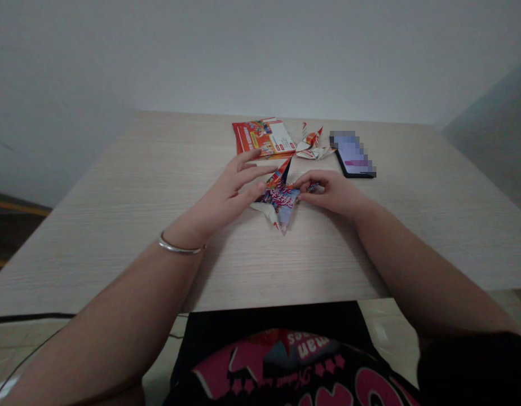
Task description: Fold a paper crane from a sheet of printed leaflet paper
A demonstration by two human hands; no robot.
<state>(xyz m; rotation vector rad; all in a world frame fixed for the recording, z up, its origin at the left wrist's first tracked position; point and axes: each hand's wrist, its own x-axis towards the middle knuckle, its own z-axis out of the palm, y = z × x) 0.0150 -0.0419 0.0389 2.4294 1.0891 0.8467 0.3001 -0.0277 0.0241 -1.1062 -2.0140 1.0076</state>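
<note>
A folded printed paper shape (285,198), like an origami piece with pointed flaps, is between my two hands over the table. Colourful print covers most of it, and a pale flap shows at its lower left. My right hand (328,192) pinches its right side between thumb and fingers. On the other side, my left hand (233,189) has its fingers stretched out and apart, with the thumb lying at the paper's left edge. Part of the paper is hidden behind the fingers.
Beyond my hands lies a stack of orange and white printed leaflets (264,138). Beside it sits another folded paper piece (312,148), white and orange. A phone (353,155) with a blurred screen is to its right. The pale wooden table (129,186) meets a wall at the back.
</note>
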